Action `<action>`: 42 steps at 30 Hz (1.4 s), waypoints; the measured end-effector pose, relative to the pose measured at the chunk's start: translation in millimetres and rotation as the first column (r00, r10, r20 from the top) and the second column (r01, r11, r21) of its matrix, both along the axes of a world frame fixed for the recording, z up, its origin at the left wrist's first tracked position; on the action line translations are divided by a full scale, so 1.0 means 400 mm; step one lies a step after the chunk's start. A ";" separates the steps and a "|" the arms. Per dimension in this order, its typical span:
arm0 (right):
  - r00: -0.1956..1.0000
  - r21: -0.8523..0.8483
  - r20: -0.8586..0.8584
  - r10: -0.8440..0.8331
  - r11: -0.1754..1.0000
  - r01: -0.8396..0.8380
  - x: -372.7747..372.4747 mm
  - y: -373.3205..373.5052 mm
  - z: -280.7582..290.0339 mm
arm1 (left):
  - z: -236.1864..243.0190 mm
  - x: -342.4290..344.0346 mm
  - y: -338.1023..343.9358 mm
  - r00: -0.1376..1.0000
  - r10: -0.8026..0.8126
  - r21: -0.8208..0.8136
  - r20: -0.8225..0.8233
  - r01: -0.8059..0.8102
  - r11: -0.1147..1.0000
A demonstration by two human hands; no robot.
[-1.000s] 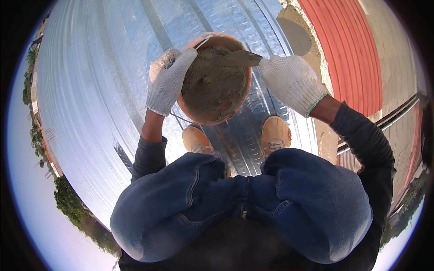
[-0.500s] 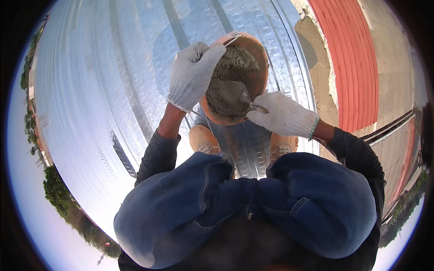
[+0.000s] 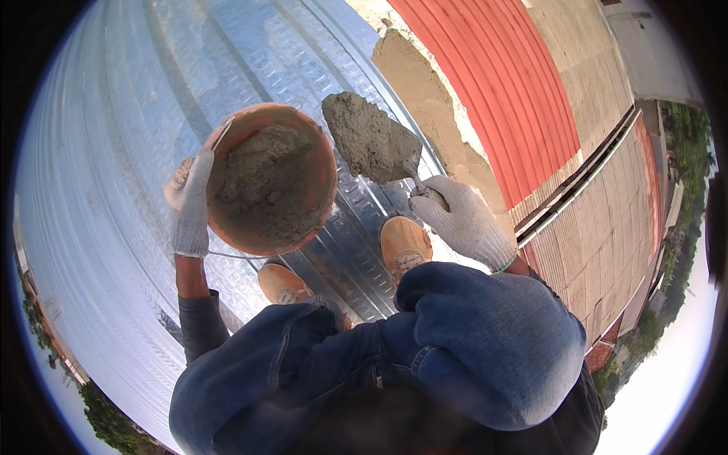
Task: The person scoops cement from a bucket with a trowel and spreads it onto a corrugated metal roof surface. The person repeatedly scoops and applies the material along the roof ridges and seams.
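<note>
My left hand [image 3: 191,205], in a white knit glove, is closed on the left rim of an orange bucket [image 3: 327,178]. Wet grey mortar [image 3: 262,182] fills the lower part of that bucket, and its thin wire handle hangs along the near side. Gloved the same way, my right hand [image 3: 464,220] grips the handle of a trowel [image 3: 412,168]. A thick heap of mortar [image 3: 364,136] covers most of the blade, which is held just right of the bucket and apart from it, over the metal roofing.
Ribbed silvery metal roofing [image 3: 114,189] spreads under my tan shoes [image 3: 404,244] and off to the left. Along its right edge runs a strip of smoothed mortar [image 3: 425,91]. Beyond lie a red corrugated sheet [image 3: 500,83] and lower brownish roofs [image 3: 584,258].
The trowel has come out of the bucket loaded with mortar and moved to its right. My left hand and the bucket now appear further left and lower; the whole view has turned.
</note>
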State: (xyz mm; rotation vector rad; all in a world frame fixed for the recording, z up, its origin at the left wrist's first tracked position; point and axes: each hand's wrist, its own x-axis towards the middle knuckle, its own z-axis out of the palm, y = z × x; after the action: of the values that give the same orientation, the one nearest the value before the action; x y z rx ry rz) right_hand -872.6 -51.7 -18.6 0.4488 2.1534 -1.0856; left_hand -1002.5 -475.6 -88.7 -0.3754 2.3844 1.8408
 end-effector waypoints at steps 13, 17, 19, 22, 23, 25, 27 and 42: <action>0.764 0.104 -0.604 -0.227 0.928 0.358 -0.165 0.099 -0.299 | 0.035 0.006 0.048 0.996 -0.037 -0.086 0.080 0.043 0.995; 0.776 -0.389 -0.255 -0.577 0.796 0.464 -0.244 0.064 -0.325 | 0.040 0.001 0.043 0.994 0.003 -0.109 0.111 0.009 0.994; 0.788 -0.437 -0.141 -0.600 0.752 0.494 -0.285 0.042 -0.321 | 0.038 -0.023 0.048 0.992 -0.069 -0.088 0.103 0.078 0.993; 0.709 -0.431 -0.057 -0.702 0.658 0.617 -0.266 0.014 -0.345 | 0.065 -0.035 0.086 0.983 -0.115 -0.129 0.140 0.134 0.983; 0.691 -0.419 -0.024 -0.722 0.635 0.649 -0.253 0.005 -0.346 | 0.076 -0.034 0.094 0.980 -0.117 -0.155 0.164 0.142 0.978; 0.667 -0.387 -0.009 -0.745 0.617 0.685 -0.222 -0.008 -0.346 | 0.076 -0.031 0.085 0.980 -0.142 -0.161 0.139 0.164 0.973; 0.652 -0.388 0.004 -0.758 0.600 0.699 -0.187 -0.009 -0.371 | 0.075 -0.031 0.090 0.983 -0.146 -0.165 0.113 0.163 0.973; 0.575 -0.350 0.179 -0.798 0.494 0.796 -0.022 0.037 -0.371 | 0.055 -0.019 0.067 0.991 -0.103 -0.083 0.079 0.110 0.990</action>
State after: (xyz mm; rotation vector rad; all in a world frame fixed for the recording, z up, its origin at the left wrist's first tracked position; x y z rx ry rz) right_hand -881.2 -36.9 -166.9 1.3379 1.6036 -1.9798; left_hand -1010.2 -448.8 -66.9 -0.3116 2.3905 1.6529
